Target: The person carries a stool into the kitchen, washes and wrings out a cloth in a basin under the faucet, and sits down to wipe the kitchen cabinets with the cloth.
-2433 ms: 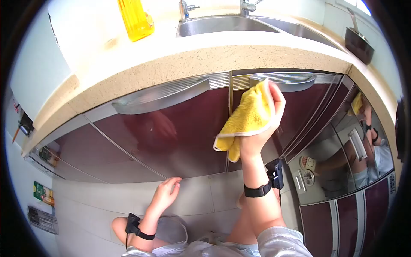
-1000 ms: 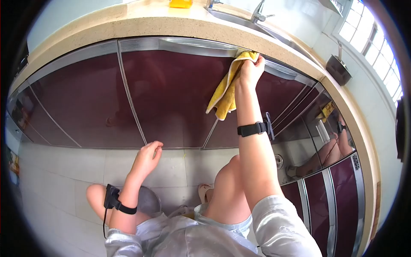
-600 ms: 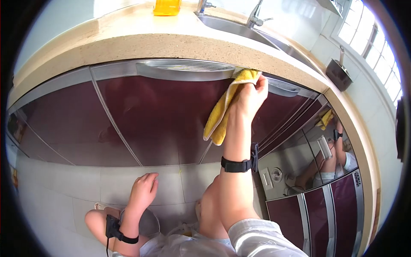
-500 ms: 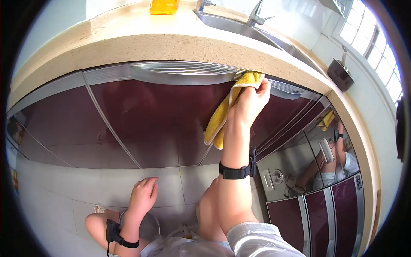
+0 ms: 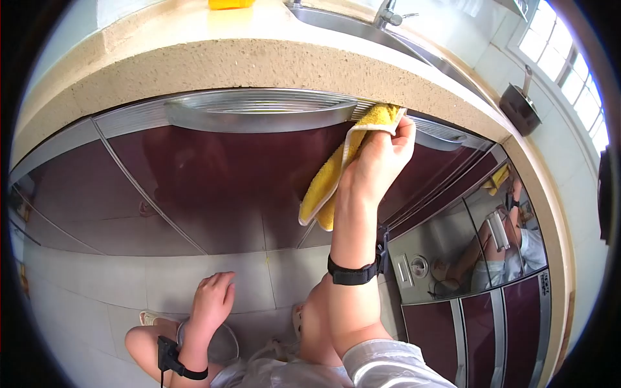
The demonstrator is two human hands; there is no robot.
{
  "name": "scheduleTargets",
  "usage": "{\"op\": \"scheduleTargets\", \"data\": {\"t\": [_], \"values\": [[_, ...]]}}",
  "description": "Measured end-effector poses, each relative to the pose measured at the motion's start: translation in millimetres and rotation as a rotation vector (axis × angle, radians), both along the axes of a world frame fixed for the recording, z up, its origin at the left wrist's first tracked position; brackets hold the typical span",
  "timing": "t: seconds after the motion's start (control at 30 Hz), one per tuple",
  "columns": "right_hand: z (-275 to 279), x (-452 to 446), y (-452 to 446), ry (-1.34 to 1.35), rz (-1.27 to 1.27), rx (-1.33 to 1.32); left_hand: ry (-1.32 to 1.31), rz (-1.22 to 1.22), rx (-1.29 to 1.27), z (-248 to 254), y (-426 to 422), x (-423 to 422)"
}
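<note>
My right hand (image 5: 383, 155) grips a yellow towel (image 5: 330, 178) with a white edge. It presses the towel against the ribbed metal strip just under the countertop, between the long curved handle (image 5: 259, 115) and a smaller handle (image 5: 440, 140). The rest of the towel hangs down over the dark red cabinet front (image 5: 239, 181). Near my left knee, my left hand (image 5: 213, 301) hovers above the floor with nothing in it, its fingers loosely stretched out. Both wrists wear black straps.
Above the cabinets runs a beige stone countertop (image 5: 213, 64) with a sink (image 5: 336, 27), a faucet (image 5: 387, 16) and an orange object (image 5: 230, 3). A dark pot (image 5: 520, 107) stands at the right. A mirrored appliance front (image 5: 433, 252) is at my right, and tiled floor (image 5: 187, 275) lies below.
The view has shifted slightly closer to the cabinet, so the counter and sink sit higher. My right hand stays on the towel at nearly the same spot on the strip. My left hand is almost unchanged.
</note>
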State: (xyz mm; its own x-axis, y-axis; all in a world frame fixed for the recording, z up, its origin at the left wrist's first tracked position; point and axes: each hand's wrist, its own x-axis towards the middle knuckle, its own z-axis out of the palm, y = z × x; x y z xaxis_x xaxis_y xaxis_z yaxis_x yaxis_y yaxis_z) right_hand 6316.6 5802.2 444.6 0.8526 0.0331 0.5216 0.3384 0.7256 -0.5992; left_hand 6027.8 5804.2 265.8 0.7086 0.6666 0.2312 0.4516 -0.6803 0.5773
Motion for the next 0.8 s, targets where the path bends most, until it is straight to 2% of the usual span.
{"op": "scheduleTargets", "data": {"t": [0.17,0.37,0.5,0.57,0.8], "values": [[6,-11,-2,0.06,-0.022,-0.094,0.016,-0.003,0.004,-7,1,-4],[-3,2,0,0.001,0.012,-0.032,0.02,0.0,-0.003,-6,2,-3],[1,-12,-2,0.038,0.03,-0.069,0.019,0.012,0.001,-3,-1,-1],[-2,-10,-1,-0.039,-0.001,-0.101,0.023,0.013,0.002,-4,-1,0],[-6,5,0,0.008,0.071,-0.024,0.026,0.011,0.003,-3,2,-1]]}}
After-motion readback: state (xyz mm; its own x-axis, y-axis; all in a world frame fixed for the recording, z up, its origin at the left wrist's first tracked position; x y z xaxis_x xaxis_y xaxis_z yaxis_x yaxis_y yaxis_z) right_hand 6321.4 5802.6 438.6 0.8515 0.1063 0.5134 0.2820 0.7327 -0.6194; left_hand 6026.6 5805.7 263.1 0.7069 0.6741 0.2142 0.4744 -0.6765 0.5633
